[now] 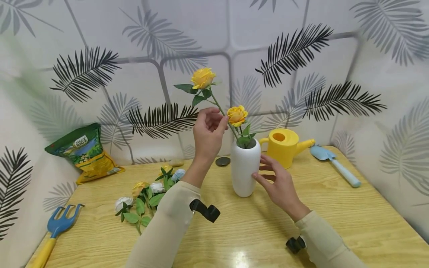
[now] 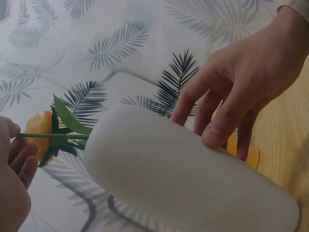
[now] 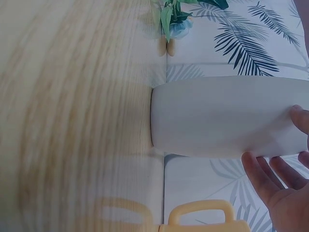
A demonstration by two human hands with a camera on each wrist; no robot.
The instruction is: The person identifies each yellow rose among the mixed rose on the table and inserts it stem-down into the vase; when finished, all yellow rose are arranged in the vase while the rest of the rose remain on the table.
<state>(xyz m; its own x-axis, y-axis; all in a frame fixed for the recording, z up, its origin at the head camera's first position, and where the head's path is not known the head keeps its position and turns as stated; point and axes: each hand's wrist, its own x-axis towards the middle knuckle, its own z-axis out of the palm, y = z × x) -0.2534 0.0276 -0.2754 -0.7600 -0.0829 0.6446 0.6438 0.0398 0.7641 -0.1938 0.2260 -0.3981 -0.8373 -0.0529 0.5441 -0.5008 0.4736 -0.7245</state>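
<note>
A tall white vase (image 1: 245, 173) stands upright on the table, with one yellow rose (image 1: 237, 115) rising just above its mouth. My left hand (image 1: 210, 130) pinches the stem of a second, taller yellow rose (image 1: 203, 78) between thumb and fingers. That rose leans up to the left, its lower stem reaching into the vase's mouth. At the vase's right side my right hand (image 1: 279, 182) holds it lightly, thumb (image 2: 215, 136) on the near face and fingers reaching round the far side. In the right wrist view the vase (image 3: 222, 116) has its base on the wood.
A yellow watering can (image 1: 285, 149) stands behind my right hand, with a light blue trowel (image 1: 335, 165) farther right. White, yellow and blue artificial flowers (image 1: 147, 199) lie left of my left forearm. A blue hand fork (image 1: 62, 225), a green-yellow bag (image 1: 88, 152) and a dark disc (image 1: 222, 161) are also there.
</note>
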